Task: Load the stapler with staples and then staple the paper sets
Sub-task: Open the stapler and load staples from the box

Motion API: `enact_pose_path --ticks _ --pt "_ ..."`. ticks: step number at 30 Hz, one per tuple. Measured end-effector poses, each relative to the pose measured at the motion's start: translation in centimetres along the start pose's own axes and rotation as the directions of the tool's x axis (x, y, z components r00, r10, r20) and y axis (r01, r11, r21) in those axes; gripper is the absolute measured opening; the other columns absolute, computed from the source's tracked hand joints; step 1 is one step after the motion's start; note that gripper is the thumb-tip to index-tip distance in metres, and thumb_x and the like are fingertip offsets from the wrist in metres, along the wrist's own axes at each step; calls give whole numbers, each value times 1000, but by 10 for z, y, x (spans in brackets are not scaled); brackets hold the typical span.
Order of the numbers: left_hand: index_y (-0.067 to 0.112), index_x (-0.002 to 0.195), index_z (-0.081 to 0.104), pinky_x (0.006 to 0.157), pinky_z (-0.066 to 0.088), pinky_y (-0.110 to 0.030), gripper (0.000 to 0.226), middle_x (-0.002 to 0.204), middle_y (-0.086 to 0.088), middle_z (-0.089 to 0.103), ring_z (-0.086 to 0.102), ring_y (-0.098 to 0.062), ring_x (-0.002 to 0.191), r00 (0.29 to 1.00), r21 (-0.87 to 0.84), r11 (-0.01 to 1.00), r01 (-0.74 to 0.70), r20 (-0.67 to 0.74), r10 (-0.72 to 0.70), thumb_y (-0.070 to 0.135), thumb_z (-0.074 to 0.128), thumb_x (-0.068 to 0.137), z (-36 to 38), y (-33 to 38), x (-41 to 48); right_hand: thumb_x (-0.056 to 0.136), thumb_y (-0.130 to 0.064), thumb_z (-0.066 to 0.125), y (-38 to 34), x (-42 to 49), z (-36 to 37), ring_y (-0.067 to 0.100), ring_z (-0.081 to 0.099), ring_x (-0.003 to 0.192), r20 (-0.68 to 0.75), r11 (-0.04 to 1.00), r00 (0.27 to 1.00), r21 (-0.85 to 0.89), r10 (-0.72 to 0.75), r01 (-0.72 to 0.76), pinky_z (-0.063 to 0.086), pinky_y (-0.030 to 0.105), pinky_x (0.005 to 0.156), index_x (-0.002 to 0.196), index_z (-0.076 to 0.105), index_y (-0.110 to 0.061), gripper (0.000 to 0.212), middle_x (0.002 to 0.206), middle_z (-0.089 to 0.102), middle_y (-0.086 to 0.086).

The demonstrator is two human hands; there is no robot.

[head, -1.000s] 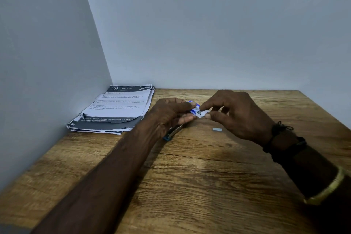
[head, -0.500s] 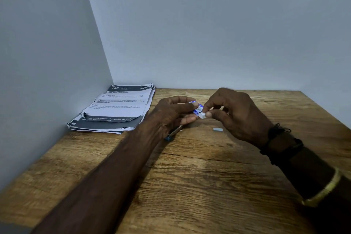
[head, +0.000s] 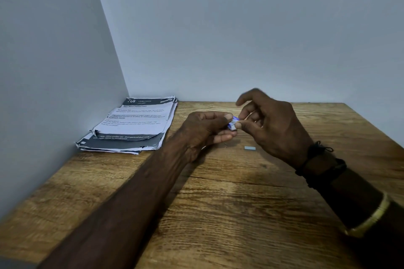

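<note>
The left hand pinches a small blue-and-white staple box at its fingertips, and the right hand grips the box's other end. A short grey staple strip lies on the wooden tabletop just below the right hand; the stack of printed papers sits left of the left hand.

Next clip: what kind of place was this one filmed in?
Probably a plain desk corner set up for paperwork: a bare wood-grain table pushed against blank grey walls, with a stack of printed paper sets in the corner. Nothing else marks the room.
</note>
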State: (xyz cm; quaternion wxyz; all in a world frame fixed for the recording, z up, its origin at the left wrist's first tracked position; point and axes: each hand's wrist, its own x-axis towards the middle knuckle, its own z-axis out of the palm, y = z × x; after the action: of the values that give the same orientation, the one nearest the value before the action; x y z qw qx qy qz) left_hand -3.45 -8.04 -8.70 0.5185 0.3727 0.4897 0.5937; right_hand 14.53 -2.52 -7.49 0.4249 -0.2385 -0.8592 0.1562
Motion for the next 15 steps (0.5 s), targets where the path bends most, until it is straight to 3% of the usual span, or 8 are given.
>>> enact_pose_path --ticks 2,6,10,12,15 --pt "3 98 73 63 62 -21 10 80 -15 78 77 -20 70 1000 -21 1000 -15 -16 15 9 69 92 1 0 0 83 -17 79 0 0 -1 7 65 71 27 1000 999 12 26 -27 52 23 64 107 66 -27 29 85 69 -7" --pt "0 103 72 61 62 -21 15 80 -15 76 75 -18 65 996 -27 999 -47 -71 45 7 72 90 4 -3 2 80 -22 79 -3 -2 2 1 66 68 -4 998 1000 -55 11 -11 51 20 63 84 77 -25 5 81 69 -7" --pt "0 106 72 64 64 -25 19 79 -14 74 73 -15 63 997 10 999 -47 -53 48 12 71 92 5 -7 4 74 -35 84 -1 -1 3 2 66 63 25 988 992 -105 120 -117 49 19 62 76 73 -24 16 73 67 -9" --pt "1 109 71 65 64 -28 21 79 -17 74 74 -19 65 996 92 994 -60 -60 66 16 69 94 3 -6 5 73 -30 84 2 0 2 1 64 61 32 974 981 -126 194 -188 45 15 59 75 72 -23 13 65 66 -12" --pt "2 102 72 57 61 -27 15 73 -14 74 70 -18 59 954 281 945 -168 -193 228 14 65 97 -7 -3 7 72 -22 81 5 0 -1 -7 58 57 100 961 961 -130 256 -243 38 7 52 73 72 -22 8 54 61 -20"
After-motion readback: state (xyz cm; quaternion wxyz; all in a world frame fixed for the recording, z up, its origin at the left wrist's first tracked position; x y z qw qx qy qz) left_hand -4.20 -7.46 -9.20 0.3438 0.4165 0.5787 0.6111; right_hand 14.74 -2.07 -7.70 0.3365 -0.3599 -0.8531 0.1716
